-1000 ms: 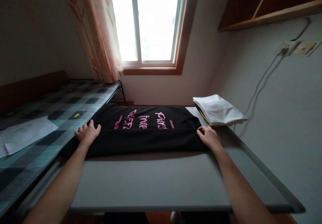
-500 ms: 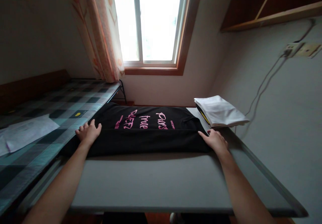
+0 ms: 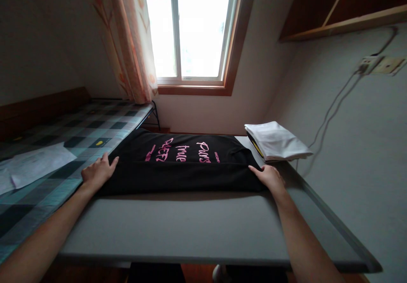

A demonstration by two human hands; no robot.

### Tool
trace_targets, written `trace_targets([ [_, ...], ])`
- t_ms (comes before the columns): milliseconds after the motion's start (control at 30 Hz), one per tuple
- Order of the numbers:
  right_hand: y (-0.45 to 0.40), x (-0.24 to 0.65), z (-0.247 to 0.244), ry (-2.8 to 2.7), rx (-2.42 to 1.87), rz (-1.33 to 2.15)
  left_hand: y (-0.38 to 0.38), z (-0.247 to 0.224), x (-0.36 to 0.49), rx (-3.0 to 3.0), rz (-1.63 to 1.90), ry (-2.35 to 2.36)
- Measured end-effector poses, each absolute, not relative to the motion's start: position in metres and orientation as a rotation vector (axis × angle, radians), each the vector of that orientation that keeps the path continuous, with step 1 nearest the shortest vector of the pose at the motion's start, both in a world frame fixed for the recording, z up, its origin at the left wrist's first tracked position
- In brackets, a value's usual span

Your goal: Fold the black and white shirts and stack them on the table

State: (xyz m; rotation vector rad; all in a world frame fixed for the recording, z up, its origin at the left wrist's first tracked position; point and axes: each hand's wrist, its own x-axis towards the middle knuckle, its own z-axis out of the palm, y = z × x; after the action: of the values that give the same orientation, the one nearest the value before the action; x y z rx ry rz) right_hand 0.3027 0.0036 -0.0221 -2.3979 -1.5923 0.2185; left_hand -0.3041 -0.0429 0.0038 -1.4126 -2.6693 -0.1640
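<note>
A black T-shirt (image 3: 190,179) with pink lettering lies spread sideways on the grey table (image 3: 190,228), its near part folded over so that the fold covers the lower ends of the letters. At its left end is my left hand (image 3: 98,172), fingers curled on the cloth and thumb pointing right; the fingertips are partly hidden. My right hand (image 3: 269,176) pinches the right end of the fold between thumb and fingers. Just beyond the right hand, a folded white cloth (image 3: 276,141) rests on something dark with a yellow edge.
A bed with a checked mattress (image 3: 73,124) adjoins the table on the left, with papers (image 3: 38,166) on it. Behind stand a window (image 3: 200,28) and a flowered curtain (image 3: 133,41). A cable (image 3: 330,109) runs down the right wall from a socket (image 3: 369,65).
My left hand has moved left and nearer to me, from spread fingers on the shirt to curled fingers at its left end. My right hand has barely moved.
</note>
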Motion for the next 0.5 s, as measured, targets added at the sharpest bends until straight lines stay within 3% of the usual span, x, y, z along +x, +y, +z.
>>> trace_targets([
  [233, 0.003, 0.296, -0.015, -1.571, -2.423, 0.291, -0.062, 0.018, -0.343, -1.416, 0.190, -2.807],
  [500, 0.000, 0.289, -0.016, -1.632, -2.408, 0.138, -0.071, 0.022, -0.328, -1.532, 0.146, -2.618],
])
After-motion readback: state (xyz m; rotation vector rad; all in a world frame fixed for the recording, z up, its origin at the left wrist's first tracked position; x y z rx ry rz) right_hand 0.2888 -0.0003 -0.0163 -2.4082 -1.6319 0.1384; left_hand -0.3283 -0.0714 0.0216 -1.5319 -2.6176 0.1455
